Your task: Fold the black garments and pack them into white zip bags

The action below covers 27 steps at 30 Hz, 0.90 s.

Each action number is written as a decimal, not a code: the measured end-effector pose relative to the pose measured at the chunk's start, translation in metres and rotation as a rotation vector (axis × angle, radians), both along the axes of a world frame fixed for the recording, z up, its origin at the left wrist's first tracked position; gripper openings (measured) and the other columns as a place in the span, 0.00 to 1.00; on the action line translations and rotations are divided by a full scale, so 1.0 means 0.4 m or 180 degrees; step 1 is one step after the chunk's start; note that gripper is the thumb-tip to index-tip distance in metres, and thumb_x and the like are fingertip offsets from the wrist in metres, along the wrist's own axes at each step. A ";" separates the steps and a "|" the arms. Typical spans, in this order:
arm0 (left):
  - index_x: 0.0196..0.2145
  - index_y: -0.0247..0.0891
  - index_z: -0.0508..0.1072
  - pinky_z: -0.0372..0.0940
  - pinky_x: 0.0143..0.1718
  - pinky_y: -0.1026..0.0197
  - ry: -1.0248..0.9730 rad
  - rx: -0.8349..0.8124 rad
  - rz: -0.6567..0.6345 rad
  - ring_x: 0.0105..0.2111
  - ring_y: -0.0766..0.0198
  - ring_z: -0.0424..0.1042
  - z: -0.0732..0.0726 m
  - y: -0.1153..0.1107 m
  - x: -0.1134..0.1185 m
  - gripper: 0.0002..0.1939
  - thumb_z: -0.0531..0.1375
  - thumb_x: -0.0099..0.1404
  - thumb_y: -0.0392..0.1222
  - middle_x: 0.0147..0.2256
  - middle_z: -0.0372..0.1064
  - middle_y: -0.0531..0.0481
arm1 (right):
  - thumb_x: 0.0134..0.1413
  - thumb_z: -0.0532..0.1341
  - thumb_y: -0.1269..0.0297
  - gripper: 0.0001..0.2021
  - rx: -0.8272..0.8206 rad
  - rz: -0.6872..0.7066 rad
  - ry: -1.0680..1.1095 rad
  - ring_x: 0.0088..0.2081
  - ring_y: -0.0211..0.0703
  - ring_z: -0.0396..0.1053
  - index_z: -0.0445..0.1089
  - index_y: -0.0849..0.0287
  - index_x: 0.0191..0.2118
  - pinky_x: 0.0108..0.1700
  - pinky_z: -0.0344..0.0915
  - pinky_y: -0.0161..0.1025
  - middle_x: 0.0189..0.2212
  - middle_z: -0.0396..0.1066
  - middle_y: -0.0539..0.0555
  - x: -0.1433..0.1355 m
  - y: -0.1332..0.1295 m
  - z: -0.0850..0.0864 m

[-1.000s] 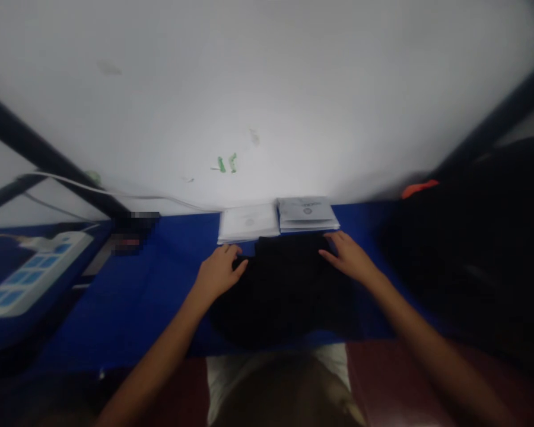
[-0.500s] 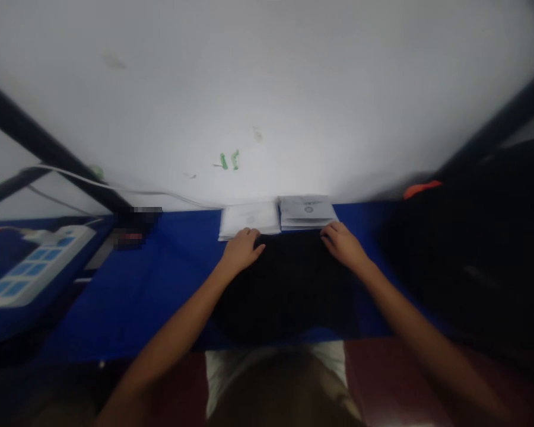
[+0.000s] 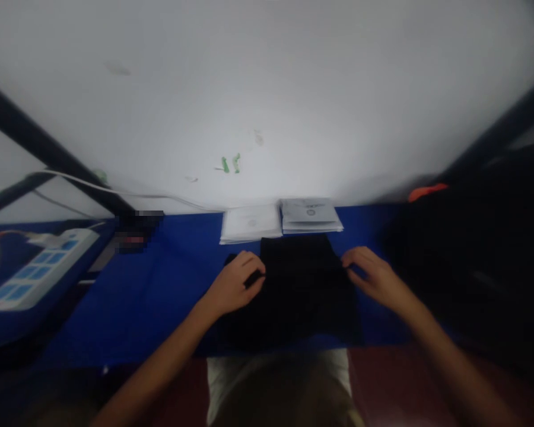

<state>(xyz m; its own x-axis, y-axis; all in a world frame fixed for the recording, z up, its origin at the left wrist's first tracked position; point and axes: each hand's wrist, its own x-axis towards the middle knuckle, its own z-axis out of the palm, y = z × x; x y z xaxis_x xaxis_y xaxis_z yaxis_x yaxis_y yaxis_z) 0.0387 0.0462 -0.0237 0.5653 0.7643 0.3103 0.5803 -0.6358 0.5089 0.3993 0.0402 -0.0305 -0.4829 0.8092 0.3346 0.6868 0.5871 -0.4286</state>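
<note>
A piece of black cloth [image 3: 302, 290], perhaps a garment, lies flat on the blue table cover [image 3: 160, 290] in front of me. My left hand [image 3: 240, 279] pinches its left edge between thumb and fingers. At the right edge, my right hand [image 3: 371, 276] has thumb and fingers closed on the cloth. Part of the cloth's dark shape extends under my left hand, and its folds are too dark to make out. Just beyond its far edge lie a stack of white flat packets [image 3: 251, 222] and, beside it, a greyish stack with a printed round mark [image 3: 311, 214].
A power strip [image 3: 40, 270] with blue sockets is at the left, with a white cable [image 3: 160, 196] along the wall. A large dark mass [image 3: 480, 255] fills the right side, with an orange thing [image 3: 427, 191] behind it. Dark metal bars [image 3: 48, 145] slope at both sides.
Both hands have come back toward me from the cloth's far corners to its side edges. The right hand has also shifted rightward. The cloth's far edge now shows uncovered.
</note>
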 end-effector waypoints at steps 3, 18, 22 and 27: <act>0.38 0.39 0.70 0.63 0.44 0.55 0.0285 -0.0044 -0.0310 0.40 0.60 0.67 -0.011 -0.058 -0.013 0.05 0.55 0.66 0.34 0.39 0.68 0.47 | 0.58 0.53 0.74 0.08 -0.0192 0.0093 -0.0479 0.41 0.49 0.66 0.65 0.56 0.40 0.42 0.64 0.45 0.39 0.68 0.57 0.007 -0.063 0.007; 0.46 0.42 0.66 0.65 0.30 0.59 0.0297 -0.1087 0.2338 0.27 0.60 0.70 -0.122 -0.143 -0.227 0.21 0.56 0.63 0.59 0.31 0.67 0.53 | 0.64 0.54 0.65 0.08 -0.0188 -0.0050 -0.0728 0.36 0.47 0.66 0.67 0.58 0.34 0.40 0.65 0.43 0.31 0.67 0.55 -0.101 -0.044 0.019; 0.45 0.43 0.65 0.62 0.29 0.63 -0.0412 -0.0922 0.1988 0.24 0.66 0.66 -0.081 -0.139 -0.195 0.14 0.55 0.65 0.52 0.25 0.59 0.59 | 0.63 0.55 0.65 0.05 -0.0208 0.0052 -0.0368 0.39 0.47 0.67 0.67 0.57 0.36 0.41 0.66 0.43 0.33 0.68 0.56 -0.194 -0.037 0.041; 0.44 0.43 0.65 0.62 0.30 0.65 -0.1080 -0.0439 0.1509 0.25 0.68 0.64 0.002 -0.122 -0.062 0.09 0.57 0.67 0.45 0.26 0.60 0.58 | 0.54 0.64 0.53 0.23 -0.0730 0.0352 0.0380 0.40 0.48 0.70 0.63 0.56 0.52 0.41 0.68 0.44 0.41 0.70 0.57 -0.360 -0.058 0.056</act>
<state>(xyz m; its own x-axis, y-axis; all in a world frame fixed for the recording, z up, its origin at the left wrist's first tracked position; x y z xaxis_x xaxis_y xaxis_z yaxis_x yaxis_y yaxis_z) 0.0138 -0.0027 -0.0230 0.0396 0.9550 0.2939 0.5751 -0.2623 0.7749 0.2552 0.0169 -0.0082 -0.5406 0.8150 0.2086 0.5607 0.5339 -0.6329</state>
